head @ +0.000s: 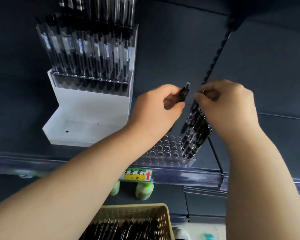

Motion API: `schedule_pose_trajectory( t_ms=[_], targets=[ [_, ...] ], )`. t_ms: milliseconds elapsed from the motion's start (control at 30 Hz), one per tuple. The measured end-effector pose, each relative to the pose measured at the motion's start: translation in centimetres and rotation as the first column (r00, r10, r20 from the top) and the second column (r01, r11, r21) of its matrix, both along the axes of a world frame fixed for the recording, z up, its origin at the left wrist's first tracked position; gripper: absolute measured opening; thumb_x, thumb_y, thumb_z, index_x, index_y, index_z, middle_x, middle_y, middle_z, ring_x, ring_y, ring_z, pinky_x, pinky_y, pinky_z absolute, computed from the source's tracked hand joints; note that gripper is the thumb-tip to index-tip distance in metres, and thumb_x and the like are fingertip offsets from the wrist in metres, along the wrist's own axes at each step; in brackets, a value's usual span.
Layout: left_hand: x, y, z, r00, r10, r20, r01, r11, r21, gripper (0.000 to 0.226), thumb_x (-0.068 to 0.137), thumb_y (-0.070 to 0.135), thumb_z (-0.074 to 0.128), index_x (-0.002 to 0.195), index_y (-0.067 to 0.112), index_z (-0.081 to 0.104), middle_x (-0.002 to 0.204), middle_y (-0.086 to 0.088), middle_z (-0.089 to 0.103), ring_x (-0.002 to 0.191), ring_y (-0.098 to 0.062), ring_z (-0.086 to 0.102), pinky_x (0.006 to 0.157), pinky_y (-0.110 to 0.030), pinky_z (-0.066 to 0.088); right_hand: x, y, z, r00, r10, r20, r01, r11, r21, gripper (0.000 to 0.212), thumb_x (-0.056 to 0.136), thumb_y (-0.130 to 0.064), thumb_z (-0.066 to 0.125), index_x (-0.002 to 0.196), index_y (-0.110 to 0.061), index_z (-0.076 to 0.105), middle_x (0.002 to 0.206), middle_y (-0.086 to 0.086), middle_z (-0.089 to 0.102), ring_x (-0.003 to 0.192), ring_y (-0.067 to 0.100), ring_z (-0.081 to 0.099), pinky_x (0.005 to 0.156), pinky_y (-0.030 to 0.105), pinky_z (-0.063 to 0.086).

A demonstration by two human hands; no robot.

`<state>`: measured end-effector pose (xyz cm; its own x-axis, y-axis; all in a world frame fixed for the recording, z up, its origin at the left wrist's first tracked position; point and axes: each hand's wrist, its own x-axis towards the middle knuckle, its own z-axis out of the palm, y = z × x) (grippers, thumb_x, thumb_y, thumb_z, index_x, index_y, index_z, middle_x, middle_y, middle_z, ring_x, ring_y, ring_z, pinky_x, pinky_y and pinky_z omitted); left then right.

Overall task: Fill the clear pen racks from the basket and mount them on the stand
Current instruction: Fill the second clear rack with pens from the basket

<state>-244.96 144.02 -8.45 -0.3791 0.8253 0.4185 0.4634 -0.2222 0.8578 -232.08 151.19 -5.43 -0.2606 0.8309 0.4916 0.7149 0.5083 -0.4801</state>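
Observation:
A clear pen rack [164, 153] with many open holes lies on the dark shelf, and several black pens [194, 134] stand in its right end. My left hand [156, 110] grips a black pen [183, 94] above the rack's left part. My right hand [229, 104] pinches the top of one of the standing pens at the right end. A white stand [87, 122] at the left carries a filled clear rack [90, 54] of pens. A tan basket [137, 222] of black pens sits below, at the bottom centre.
A yellow price label [139, 174] with a red arrow is fixed on the shelf's front rail. Green bottles [144, 190] stand on the shelf below it. A black slotted shelf upright [213, 61] runs diagonally behind my right hand. More pens hang above the stand.

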Motion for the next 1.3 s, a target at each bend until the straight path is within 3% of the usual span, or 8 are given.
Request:
schedule_pose_trajectory(
  t_ms=[167, 533, 767, 933, 1300],
  targets=[
    [-0.8, 1.8, -1.5, 0.969, 0.027, 0.244, -0.006, 0.996, -0.087, 0.013, 0.081, 0.013, 0.069, 0.085, 0.025, 0.067, 0.083, 0.007, 0.069, 0.084, -0.014, 0.067, 0.083, -0.039, 0.055, -0.3, 0.6, -1.4, 0.998, -0.004, 0.066, 0.007, 0.999, -0.049, 0.016, 0.083, -0.033, 0.066, 0.097, -0.025, 0.068, 0.070, -0.016, 0.053, 0.080, 0.014, 0.060, 0.073, 0.028, 0.050],
    [-1.4, 1.8, -1.6, 0.947, 0.009, 0.321, 0.011, 0.998, -0.059, 0.015, 0.081, 0.014, 0.068, 0.081, 0.028, 0.066, 0.083, 0.006, 0.070, 0.085, -0.015, 0.068, 0.083, -0.042, 0.055, -1.0, 0.6, -2.2, 0.993, 0.014, 0.119, -0.011, 1.000, -0.021, 0.022, 0.084, -0.027, 0.066, 0.104, -0.018, 0.067, 0.077, -0.011, 0.063, 0.094, 0.021, 0.060, 0.081, 0.038, 0.051],
    [-0.4, 1.7, -1.5, 0.953, -0.034, 0.302, 0.054, 0.997, -0.056, 0.014, 0.081, 0.013, 0.070, 0.090, 0.023, 0.069, 0.086, 0.004, 0.070, 0.086, -0.014, 0.067, 0.085, -0.039, 0.054, -1.0, 0.6, -2.4, 0.995, 0.014, 0.099, -0.015, 1.000, 0.004, 0.019, 0.083, -0.026, 0.067, 0.101, -0.017, 0.067, 0.085, -0.005, 0.071, 0.092, 0.024, 0.060, 0.084, 0.043, 0.049],
    [0.9, 1.8, -2.1, 0.980, -0.062, 0.191, 0.072, 0.996, -0.047, 0.017, 0.079, 0.016, 0.072, 0.094, 0.023, 0.069, 0.081, 0.011, 0.069, 0.075, 0.001, 0.063, 0.075, -0.011, 0.050, -0.5, 0.7, -2.0, 0.999, -0.006, 0.034, 0.004, 0.999, 0.034, 0.018, 0.082, -0.025, 0.064, 0.098, -0.019, 0.069, 0.083, -0.006, 0.068, 0.093, 0.023, 0.061, 0.083, 0.038, 0.049],
    [2.5, 2.8, -4.9, 0.998, -0.042, 0.042, 0.047, 0.989, -0.140, 0.025, 0.075, 0.017, 0.077, 0.098, 0.016, 0.069, 0.084, 0.007, 0.067, 0.077, -0.005, 0.062, 0.071, -0.008, 0.048, 0.5, 1.1, -1.7, 0.999, -0.044, 0.000, 0.044, 0.998, 0.035, 0.019, 0.082, -0.030, 0.065, 0.098, -0.021, 0.069, 0.075, -0.015, 0.057, 0.087, 0.015, 0.062, 0.073, 0.024, 0.044]
  ],
)
